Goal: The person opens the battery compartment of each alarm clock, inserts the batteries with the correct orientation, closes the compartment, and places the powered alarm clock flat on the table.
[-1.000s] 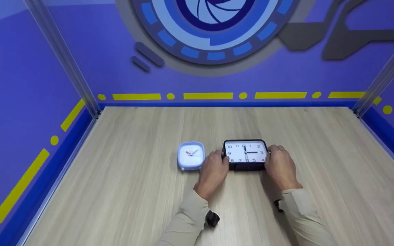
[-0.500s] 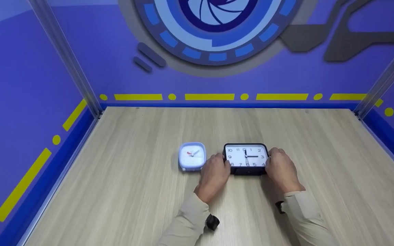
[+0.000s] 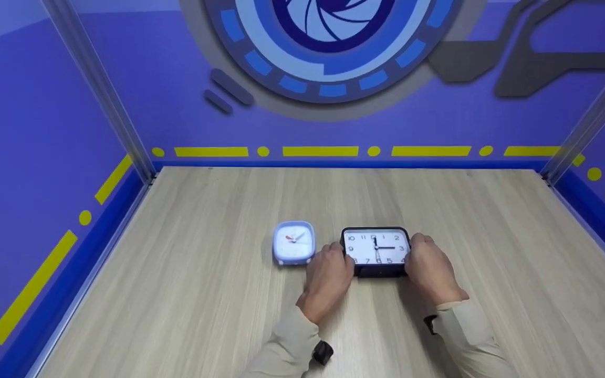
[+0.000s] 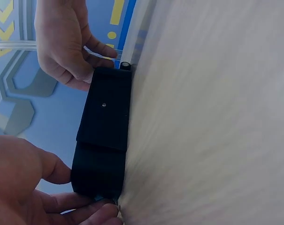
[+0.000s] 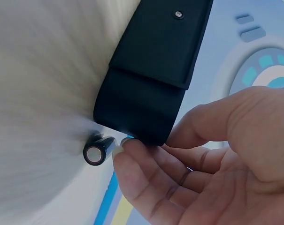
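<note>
Landmark: the black clock [image 3: 377, 251]. It lies face up at the table [image 3: 192, 273], dial readable to you, its dark lower side [image 3: 381, 271] toward you. Whether it rests fully or is slightly raised, you cannot tell.

Left hand [image 3: 327, 278]: at the clock's left end. Your thumb bears on the edge and the other fingers curl about that end; gripping.

Right hand [image 3: 431, 270]: at the clock's right end, same hold, thumb against bent fingers; gripping.

Blue clock [image 3: 293, 243]: left of the black clock, just beside your left knuckles; contact uncertain. Small dark cylinder [image 5: 95, 152]: beside the black clock's right end, near your right fingertips; cannot tell if loose or part of the case.

Step in hand, as judged: positioning the black clock with both hands. For good control, load both ends equally and move your wrists together, so the case does not twist. Press on the frame only; the dial needs no fingers on it. The case looks smooth and probably slips if one side slackens. Mind the left side: an outward swing of those knuckles could nudge the blue clock. Check the cylinder before shifting right. When letting go, free both sides together, once the case sits flat.
</note>
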`<state>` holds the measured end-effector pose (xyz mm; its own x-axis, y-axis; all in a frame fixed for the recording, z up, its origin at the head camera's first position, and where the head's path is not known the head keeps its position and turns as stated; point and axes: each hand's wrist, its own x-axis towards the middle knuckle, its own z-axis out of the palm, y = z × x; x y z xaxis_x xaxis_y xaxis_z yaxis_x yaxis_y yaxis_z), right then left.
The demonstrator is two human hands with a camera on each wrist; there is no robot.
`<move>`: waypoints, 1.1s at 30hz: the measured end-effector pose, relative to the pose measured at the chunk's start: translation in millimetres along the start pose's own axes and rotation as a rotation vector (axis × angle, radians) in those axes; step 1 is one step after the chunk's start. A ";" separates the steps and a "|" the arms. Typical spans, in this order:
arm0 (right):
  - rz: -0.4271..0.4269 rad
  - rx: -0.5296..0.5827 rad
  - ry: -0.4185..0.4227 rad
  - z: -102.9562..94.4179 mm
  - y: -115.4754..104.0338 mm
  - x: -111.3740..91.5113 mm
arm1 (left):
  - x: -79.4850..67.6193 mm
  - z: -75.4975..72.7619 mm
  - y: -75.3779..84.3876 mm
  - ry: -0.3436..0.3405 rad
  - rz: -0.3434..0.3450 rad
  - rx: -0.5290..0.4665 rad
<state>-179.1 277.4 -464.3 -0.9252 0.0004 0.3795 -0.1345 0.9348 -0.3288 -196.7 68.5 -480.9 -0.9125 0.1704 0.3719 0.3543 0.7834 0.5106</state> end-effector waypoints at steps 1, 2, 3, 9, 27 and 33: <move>-0.017 -0.012 0.016 0.2 0.2 -1.5 | -1.2 -0.2 0.9 0.002 0.004 0.006; -0.028 -0.019 0.031 0.0 0.3 -2.8 | -2.3 -0.7 1.9 0.006 0.009 0.012; -0.040 -0.030 0.045 -0.2 0.3 -4.1 | -3.2 -1.2 2.9 0.008 0.013 0.019; -0.065 -0.055 0.065 -0.3 -1.3 -12.2 | -10.5 -6.0 4.4 0.023 0.035 0.040; -0.044 0.014 -0.025 -9.7 -4.6 -38.0 | -30.4 -19.7 0.4 -0.105 -0.022 -0.017; 0.044 0.104 -0.130 -20.4 -6.2 -44.8 | -38.5 -24.5 1.2 -0.135 -0.021 -0.019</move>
<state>-129.6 278.9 -461.6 -0.9682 -0.0114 0.2500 -0.1223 0.8932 -0.4328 -156.1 48.2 -475.6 -0.9384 0.2340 0.2542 0.3377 0.7766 0.5319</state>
